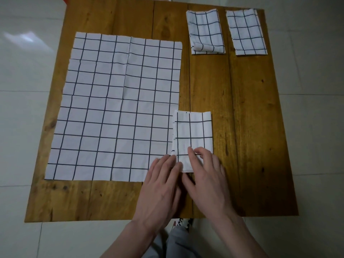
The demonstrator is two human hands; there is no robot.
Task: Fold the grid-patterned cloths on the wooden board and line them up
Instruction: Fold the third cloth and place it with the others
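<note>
No text, label, brand, number or sign could be read anywhere in the head view. The cloths carried only a dark grid of lines on white: the unfolded cloth (119, 107) on the left, the folded cloth (193, 138) near the hands, and the two folded cloths (205, 32) at the far right showed no lettering, and the wooden board (251, 127) bore only grain and knots. A small black-and-white patterned patch (183, 222) just past the board's near edge was perhaps printed fabric, too blurred to tell whether it held any characters.
</note>
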